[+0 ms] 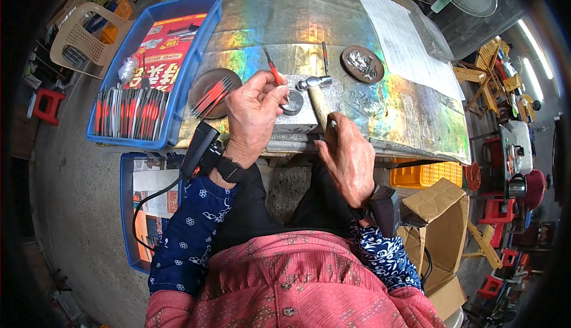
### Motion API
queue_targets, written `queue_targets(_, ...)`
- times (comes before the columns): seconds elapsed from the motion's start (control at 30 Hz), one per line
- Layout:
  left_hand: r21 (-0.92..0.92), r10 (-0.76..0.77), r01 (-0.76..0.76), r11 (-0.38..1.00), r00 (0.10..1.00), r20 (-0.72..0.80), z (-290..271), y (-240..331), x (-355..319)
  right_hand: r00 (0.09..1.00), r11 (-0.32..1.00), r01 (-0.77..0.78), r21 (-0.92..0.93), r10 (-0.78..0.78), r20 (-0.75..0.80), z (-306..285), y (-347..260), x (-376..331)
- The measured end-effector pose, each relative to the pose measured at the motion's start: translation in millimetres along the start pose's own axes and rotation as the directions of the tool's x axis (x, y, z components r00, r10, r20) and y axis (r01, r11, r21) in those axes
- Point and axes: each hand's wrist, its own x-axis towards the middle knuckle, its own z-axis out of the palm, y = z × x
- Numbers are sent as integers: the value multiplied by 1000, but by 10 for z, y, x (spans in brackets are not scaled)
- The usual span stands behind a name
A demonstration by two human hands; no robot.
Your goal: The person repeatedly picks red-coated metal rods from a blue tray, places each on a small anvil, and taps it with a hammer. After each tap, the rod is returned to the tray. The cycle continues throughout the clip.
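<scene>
Between the thumb and fingers of my left hand (253,113) a slim red-and-black stick (273,72) is pinched, its dark thin end pointing up and away. Its lower end sits close to a round dark metal disc (293,104) on a grey metal block (304,116); whether they touch I cannot tell. My right hand (351,164) is closed round the wooden handle of a hammer (319,105), whose steel head lies over the block beside the disc. Left of my left hand, a brown round dish (196,83) holds several similar sticks. Another stick (325,57) lies beyond the hammer.
A blue tray (215,18) at the left holds rows of red, black and white sticks on a red printed sheet. A round dish (379,69) of small metal pieces stands right of the hammer, with loose pieces (366,103) nearby. An open cardboard box (443,227) is beside my right arm.
</scene>
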Motion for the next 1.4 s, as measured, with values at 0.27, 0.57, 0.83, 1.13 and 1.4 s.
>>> queue_targets(0.27,-90,-32,31,996,999,-19,2,-14,-1,1000,1000,-1,18,1,-1,-9,-9,7)
queue_targets(0.57,-78,-23,20,997,999,-28,6,-8,-1,1000,999,4,32,-4,6,-14,-2,6)
queue_targets(0.83,124,96,-94,988,995,-9,17,-6,-36,1000,999,9,40,-10,5,-5,7,15)
queue_targets(1.13,391,329,-328,860,942,66,33,91,-52,987,970,53,-237,-88,-138,-36,-13,76)
queue_targets(1.4,369,324,-326,870,944,70,36,90,-38,955,950,131,285,-44,-293,-786,-226,69)
